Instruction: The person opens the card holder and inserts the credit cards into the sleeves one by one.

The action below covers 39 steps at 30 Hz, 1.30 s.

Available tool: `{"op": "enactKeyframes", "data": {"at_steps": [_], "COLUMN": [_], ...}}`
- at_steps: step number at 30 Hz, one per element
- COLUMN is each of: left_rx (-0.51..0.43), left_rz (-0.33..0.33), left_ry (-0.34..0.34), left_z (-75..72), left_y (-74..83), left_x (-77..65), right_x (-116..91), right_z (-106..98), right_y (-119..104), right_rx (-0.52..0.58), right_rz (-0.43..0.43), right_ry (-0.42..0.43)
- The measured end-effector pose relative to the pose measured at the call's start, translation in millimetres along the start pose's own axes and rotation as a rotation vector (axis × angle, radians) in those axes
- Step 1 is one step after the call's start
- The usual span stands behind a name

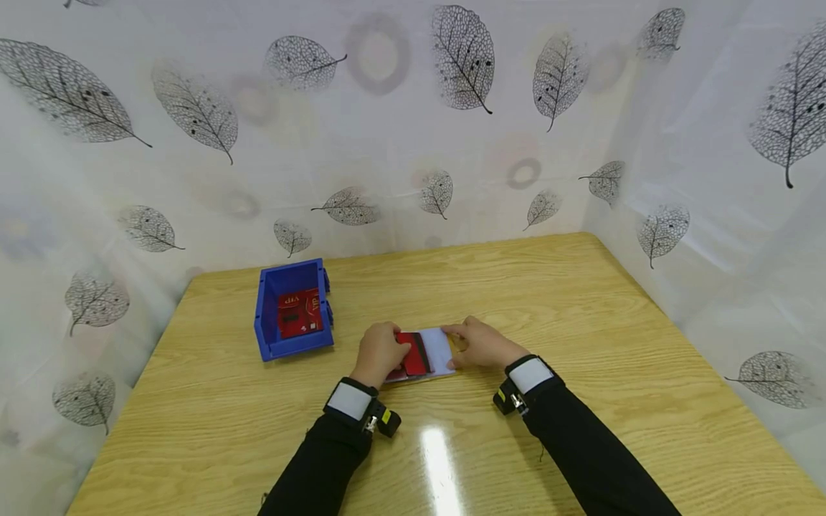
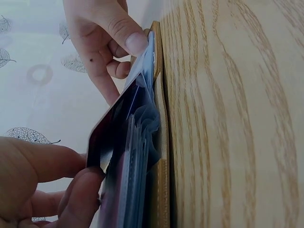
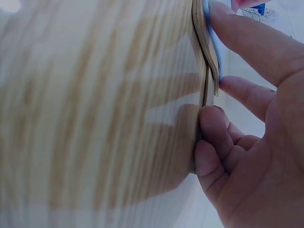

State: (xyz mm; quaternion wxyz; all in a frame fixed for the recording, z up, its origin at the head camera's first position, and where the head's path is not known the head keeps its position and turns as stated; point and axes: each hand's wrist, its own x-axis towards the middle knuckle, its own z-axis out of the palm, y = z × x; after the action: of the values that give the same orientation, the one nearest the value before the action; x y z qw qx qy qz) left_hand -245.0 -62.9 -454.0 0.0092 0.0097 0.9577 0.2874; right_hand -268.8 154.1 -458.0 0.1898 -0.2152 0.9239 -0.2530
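Observation:
A small card holder point(image 1: 437, 351) with clear sleeves lies open on the wooden table, its tan stitched cover point(image 2: 164, 190) showing from the side. Between thumb and finger, my left hand point(image 1: 379, 352) pinches a red card point(image 1: 418, 354) with a dark stripe. The card is tilted up over the stacked clear sleeves point(image 2: 133, 171), its far edge by the right-hand page. My right hand point(image 1: 484, 344) touches that end of the holder, thumb and index finger spread and pressing on the clear sleeve, the other fingers curled beside it. How far the card reaches into a sleeve is hard to tell.
A blue plastic bin point(image 1: 297, 350) stands at the back left with several red cards point(image 1: 300, 313) in it, some marked VIP. A leaf-patterned curtain point(image 1: 387, 143) encloses the table's back and sides. Light reflects off the wooden tabletop point(image 1: 581, 308) near the front.

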Motion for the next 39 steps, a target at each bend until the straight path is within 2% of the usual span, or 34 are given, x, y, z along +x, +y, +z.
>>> {"op": "enactKeyframes", "data": {"at_steps": [6, 10, 14, 17, 22, 24, 28, 31, 34, 39], "left_rx": [0.066, 0.033, -0.038, -0.071, -0.097, -0.094, -0.06, -0.074, -0.103, -0.069], "left_rz": [0.008, 0.03, 0.071, 0.075, 0.105, 0.11, 0.083, 0.022, -0.034, -0.063], "left_ry": [0.03, 0.035, -0.014, -0.069, -0.157, -0.172, -0.118, -0.041, 0.009, 0.02], "left_z": [1.3, -0.8, -2.6, -3.3, -4.9, -5.3, -5.7, -5.4, -4.9, -1.9], "left_y": [-0.9, -3.0, -3.8, -2.9, -0.1, 0.7, 0.3, -1.6, -3.7, -4.8], "left_x": [3.9, 7.1, 8.7, 9.2, 9.6, 9.8, 11.1, 12.2, 12.2, 11.1], "right_x": [0.6, 1.7, 1.6, 1.2, 0.5, 0.0, -0.7, -0.4, -0.2, -1.0], "right_z": [0.1, 1.2, 0.6, 0.2, -0.9, -1.5, -1.6, -0.7, 0.2, 0.5], "right_y": [0.1, 1.7, 2.3, 2.7, 1.8, 1.3, 1.3, 2.0, 2.8, 3.2], "right_rx": [-0.012, -0.019, -0.01, -0.004, 0.001, 0.009, 0.017, 0.016, 0.015, 0.026], "right_rz": [-0.007, -0.02, -0.018, -0.015, -0.013, -0.01, -0.005, -0.004, -0.006, -0.012], "right_ry": [0.01, 0.013, 0.011, 0.004, -0.004, -0.003, -0.001, -0.001, 0.0, 0.002]}}
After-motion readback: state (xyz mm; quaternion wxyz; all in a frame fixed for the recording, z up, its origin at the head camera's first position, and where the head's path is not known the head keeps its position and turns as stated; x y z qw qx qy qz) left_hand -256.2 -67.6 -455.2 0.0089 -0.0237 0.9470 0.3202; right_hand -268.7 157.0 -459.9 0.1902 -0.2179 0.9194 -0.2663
